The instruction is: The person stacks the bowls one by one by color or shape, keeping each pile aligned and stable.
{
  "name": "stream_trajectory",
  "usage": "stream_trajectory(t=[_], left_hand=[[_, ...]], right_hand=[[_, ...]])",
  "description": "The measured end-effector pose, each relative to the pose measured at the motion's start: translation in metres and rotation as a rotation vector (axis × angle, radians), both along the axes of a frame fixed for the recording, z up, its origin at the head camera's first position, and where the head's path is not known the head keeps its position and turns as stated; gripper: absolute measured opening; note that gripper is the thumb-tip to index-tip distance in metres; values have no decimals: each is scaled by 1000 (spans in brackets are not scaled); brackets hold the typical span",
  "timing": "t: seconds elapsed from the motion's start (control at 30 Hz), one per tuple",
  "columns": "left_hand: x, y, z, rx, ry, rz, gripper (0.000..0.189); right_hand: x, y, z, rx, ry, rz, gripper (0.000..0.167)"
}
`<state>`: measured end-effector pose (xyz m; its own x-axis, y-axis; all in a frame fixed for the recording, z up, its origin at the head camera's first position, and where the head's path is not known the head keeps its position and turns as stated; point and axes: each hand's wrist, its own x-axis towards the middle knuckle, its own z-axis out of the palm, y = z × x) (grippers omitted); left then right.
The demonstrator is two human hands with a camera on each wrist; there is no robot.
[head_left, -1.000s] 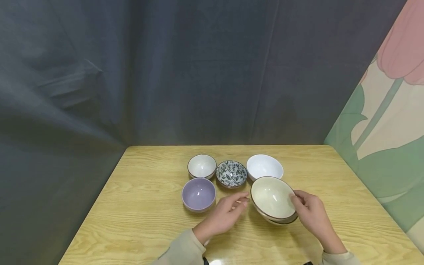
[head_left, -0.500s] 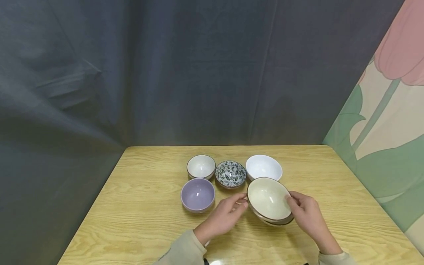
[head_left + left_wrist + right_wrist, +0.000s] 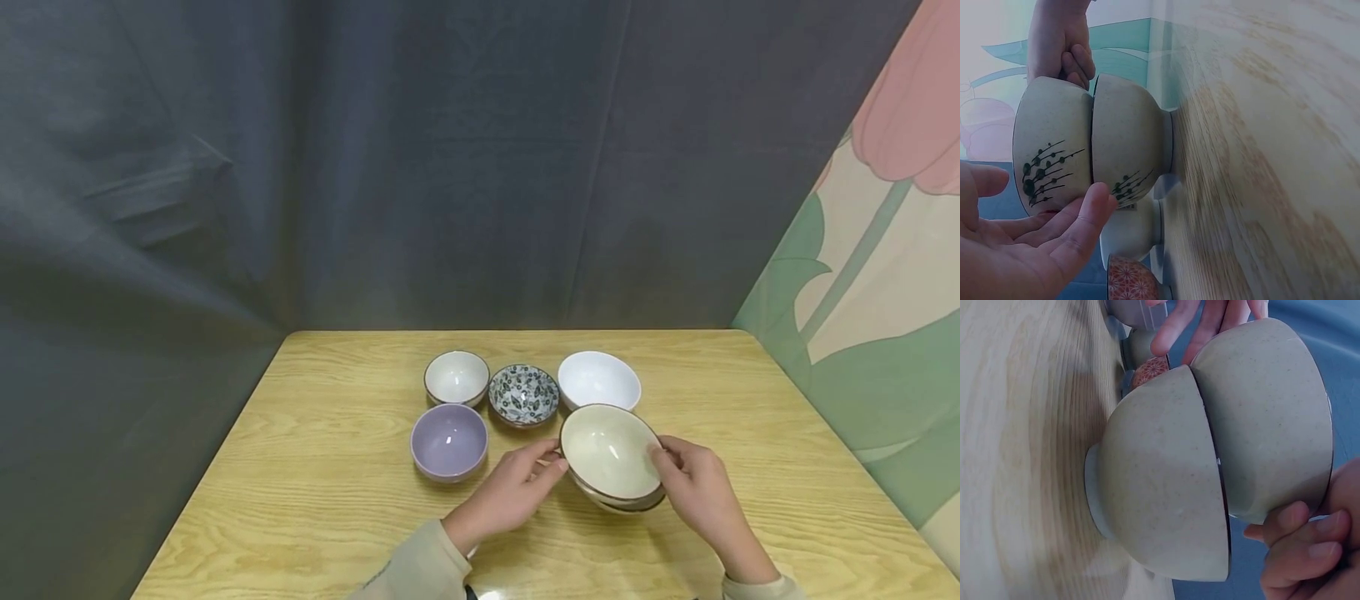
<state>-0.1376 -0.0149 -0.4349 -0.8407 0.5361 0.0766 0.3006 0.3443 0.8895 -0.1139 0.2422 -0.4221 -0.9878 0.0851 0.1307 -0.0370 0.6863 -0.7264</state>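
In the head view a cream bowl [image 3: 611, 450] with a dark rim sits in the mouth of a second cream bowl [image 3: 647, 502], slightly tilted. The lower bowl stands on the table. My right hand [image 3: 697, 492] grips the upper bowl's right rim, thumb inside and fingers curled outside. My left hand [image 3: 513, 487] touches the left side with fairly straight fingers. The left wrist view shows those fingers under the upper bowl [image 3: 1054, 144], the tips by the lower bowl's rim, the thumb apart. Green sprigs decorate both bowls there.
Behind stand a white bowl [image 3: 598, 379], a floral-patterned bowl [image 3: 524, 394] and a dark-rimmed white bowl [image 3: 457, 377]. A purple bowl [image 3: 449, 442] is left of my left hand. A dark curtain [image 3: 480, 167] hangs beyond the wooden table [image 3: 315, 500].
The upper cream bowl has shifted slightly left with my right hand. My left fingers, beside the bowl earlier, now touch its left side. The other bowls have stayed put.
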Motion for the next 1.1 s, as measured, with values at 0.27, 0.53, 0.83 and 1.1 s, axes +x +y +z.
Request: stream_trajectory(t=[0.27, 0.53, 0.83, 1.1], left_hand=[[-3, 6, -5, 21, -33, -9, 53], [-3, 7, -8, 31, -39, -22, 53], [-3, 4, -8, 15, -26, -23, 53], [-2, 3, -9, -33, 20, 11, 51]], right_hand=[[1, 3, 0, 11, -21, 1, 36], [2, 5, -1, 12, -44, -1, 37], [1, 2, -4, 3, -19, 13, 34], [0, 0, -9, -6, -3, 21, 34]])
